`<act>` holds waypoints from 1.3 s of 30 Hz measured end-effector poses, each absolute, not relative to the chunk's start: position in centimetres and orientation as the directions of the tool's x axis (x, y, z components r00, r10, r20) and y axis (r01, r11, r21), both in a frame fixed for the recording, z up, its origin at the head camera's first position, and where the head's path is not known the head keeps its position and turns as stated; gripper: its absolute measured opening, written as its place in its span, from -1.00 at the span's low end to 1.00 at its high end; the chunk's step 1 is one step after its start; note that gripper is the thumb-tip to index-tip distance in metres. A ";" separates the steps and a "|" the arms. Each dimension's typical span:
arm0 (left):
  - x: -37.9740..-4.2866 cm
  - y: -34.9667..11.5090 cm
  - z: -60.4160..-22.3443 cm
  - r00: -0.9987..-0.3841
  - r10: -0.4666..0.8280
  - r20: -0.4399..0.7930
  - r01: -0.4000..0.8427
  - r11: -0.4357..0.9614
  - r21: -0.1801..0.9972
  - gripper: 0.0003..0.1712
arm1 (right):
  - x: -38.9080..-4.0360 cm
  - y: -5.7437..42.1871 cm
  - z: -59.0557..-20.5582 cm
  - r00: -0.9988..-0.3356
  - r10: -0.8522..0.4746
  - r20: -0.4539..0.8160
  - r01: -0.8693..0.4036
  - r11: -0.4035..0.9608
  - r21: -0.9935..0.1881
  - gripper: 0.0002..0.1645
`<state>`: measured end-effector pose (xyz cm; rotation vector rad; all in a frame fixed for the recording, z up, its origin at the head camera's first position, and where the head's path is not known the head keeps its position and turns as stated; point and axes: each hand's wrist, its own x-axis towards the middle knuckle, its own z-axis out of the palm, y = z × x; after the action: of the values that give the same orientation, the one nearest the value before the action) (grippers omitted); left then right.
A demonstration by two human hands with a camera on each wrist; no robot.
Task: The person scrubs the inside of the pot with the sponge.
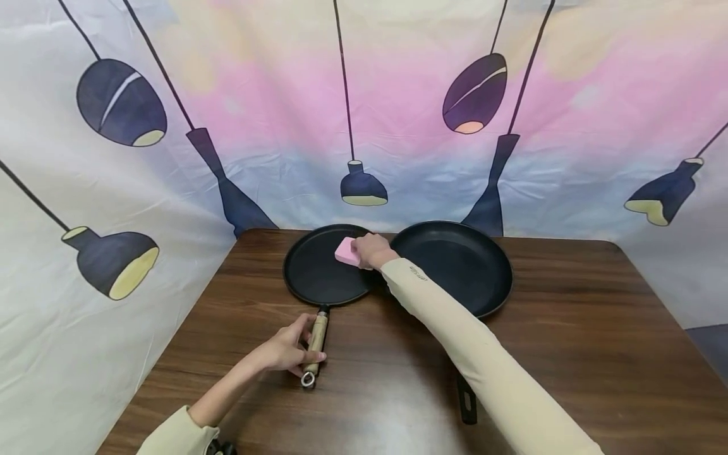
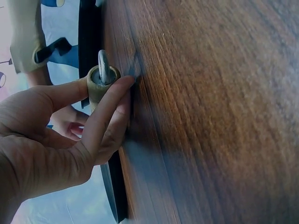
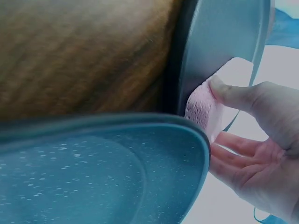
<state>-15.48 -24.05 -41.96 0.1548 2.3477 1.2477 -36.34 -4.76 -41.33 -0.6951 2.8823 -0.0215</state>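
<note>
Lengthwise, the shallow pan, wooden handle nearward, slightly leftward

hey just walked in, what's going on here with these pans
A person is handling two things at a wooden table. Their left hand holds the wooden handle of the smaller, shallow black pan. Their right hand grips a pink sponge over the right part of that pan. To the right stands a larger black pan that neither hand is holding; the right sleeve passes across it.
</note>
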 end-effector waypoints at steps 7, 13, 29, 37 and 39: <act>-15.8 -25.5 -41.6 -0.898 0.254 -0.358 -0.139 0.610 0.780 -0.09 | -34.7 -6.0 -41.4 -0.796 -0.593 -0.122 -0.600 0.799 0.025 -0.56; -16.4 -26.2 -41.3 -0.900 0.250 -0.358 -0.141 0.611 0.779 -0.09 | -33.7 -6.3 -41.2 -0.744 -0.658 -0.115 -0.664 0.748 0.014 -0.50; -16.7 -24.2 -42.0 -0.896 0.260 -0.360 -0.145 0.594 0.791 -0.11 | -32.3 -6.5 -41.6 -0.649 -0.745 -0.156 -0.726 0.667 -0.165 -0.45; -15.9 -23.8 -42.1 -0.871 0.320 -0.372 -0.136 0.571 0.810 -0.12 | -31.6 -9.1 -42.2 -0.626 -0.771 -0.117 -0.774 0.633 -0.032 -0.48; -15.7 -23.8 -42.0 -0.865 0.339 -0.371 -0.128 0.565 0.815 -0.10 | -31.6 -9.9 -42.2 -0.630 -0.768 -0.118 -0.775 0.632 0.024 -0.46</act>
<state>-15.72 -23.84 -42.03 0.1690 2.3048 1.2571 -31.63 -9.94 -42.20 -1.3032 2.7502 0.1107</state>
